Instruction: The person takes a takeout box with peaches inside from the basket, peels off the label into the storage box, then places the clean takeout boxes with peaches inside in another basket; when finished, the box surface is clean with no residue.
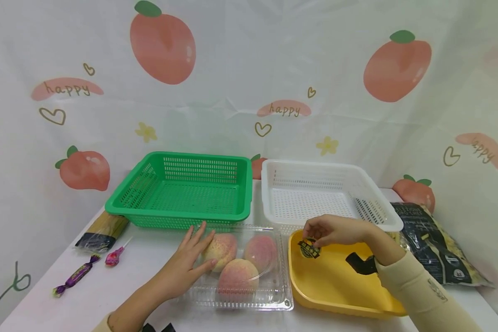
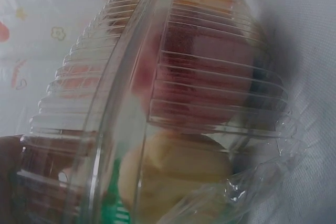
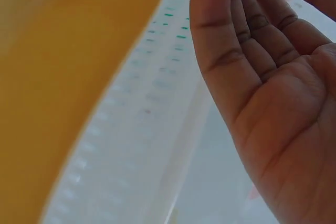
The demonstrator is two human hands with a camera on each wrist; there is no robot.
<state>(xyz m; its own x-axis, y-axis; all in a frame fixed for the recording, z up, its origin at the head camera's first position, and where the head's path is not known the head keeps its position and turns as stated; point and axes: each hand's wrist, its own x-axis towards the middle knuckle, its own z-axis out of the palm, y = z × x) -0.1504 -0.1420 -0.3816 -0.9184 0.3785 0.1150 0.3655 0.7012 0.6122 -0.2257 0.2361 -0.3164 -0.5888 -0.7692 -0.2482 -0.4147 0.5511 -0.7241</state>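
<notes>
A clear plastic clamshell box (image 1: 269,295) with three peaches (image 1: 238,276) inside stands at the front middle of the table. My left hand (image 1: 186,265) rests on the left part of its lid, fingers spread and straight. In the left wrist view the ribbed wall of the box and two peaches (image 2: 202,77) appear close up. Over the left side of a yellow basin (image 1: 340,281), my right hand (image 1: 336,229) pinches a black and gold label (image 1: 310,248) between thumb and fingers. The right wrist view shows the palm and curled fingers, but the label is out of sight there.
Behind the box stand a green basket (image 1: 191,216) and a white basket (image 1: 307,207). Left lie a lollipop (image 1: 114,256), a purple wrapped candy (image 1: 76,275) and a pack of dry noodles (image 1: 103,230). A black food bag (image 1: 435,244) lies at the right.
</notes>
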